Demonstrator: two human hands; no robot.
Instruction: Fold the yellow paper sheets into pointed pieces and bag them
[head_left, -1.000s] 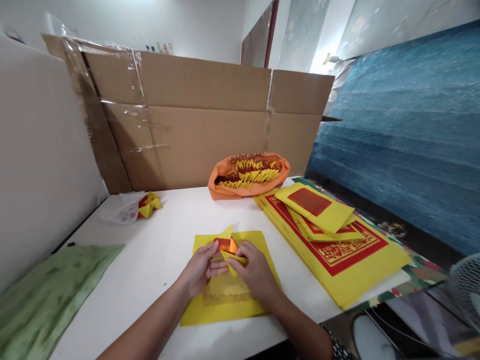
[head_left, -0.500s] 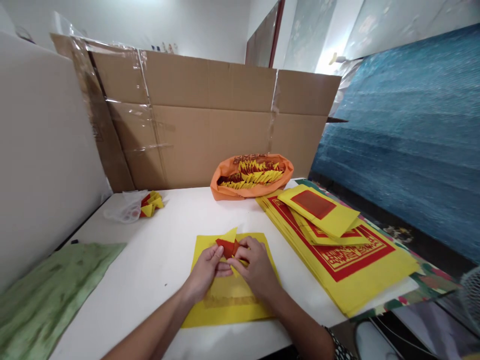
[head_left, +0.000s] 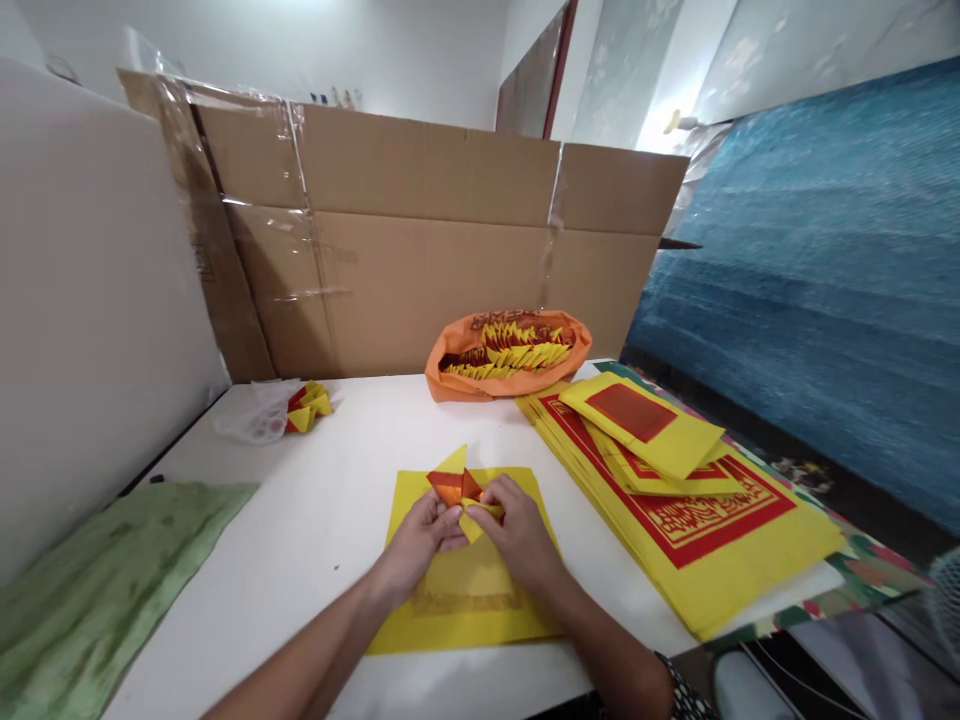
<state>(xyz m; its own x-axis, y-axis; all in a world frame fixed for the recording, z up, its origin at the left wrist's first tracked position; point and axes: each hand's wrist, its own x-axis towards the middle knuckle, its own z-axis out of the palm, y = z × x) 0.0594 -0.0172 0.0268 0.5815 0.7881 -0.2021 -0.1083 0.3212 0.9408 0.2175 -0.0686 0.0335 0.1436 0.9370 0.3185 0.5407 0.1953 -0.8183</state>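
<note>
Between my two hands is a small folded paper piece (head_left: 450, 486), red and yellow with pointed corners. My left hand (head_left: 426, 530) pinches its lower left side, thumb in front. On the other side, my right hand (head_left: 517, 525) grips a yellow flap at the lower right between thumb and fingers. One yellow tip stands up above the fingers. Both hands are over a yellow paper sheet (head_left: 465, 625) lying flat on the white table, with a paler rectangle showing through it. Part of the folded paper is covered by my fingers.
An orange bag (head_left: 480, 390) full of folded papers stands at the back. Yellow sheets with red print (head_left: 675, 530) lie stacked at right. Further left are a clear plastic bag (head_left: 259, 415), folded yellow-red pieces (head_left: 311, 405) and a green cloth (head_left: 142, 560). A cardboard panel (head_left: 427, 280) closes the back.
The folded paper has turned a little in my hands, so more of its orange-red inner face shows. My right fingers have closed further on the lower yellow flap. The view has shifted slightly.
</note>
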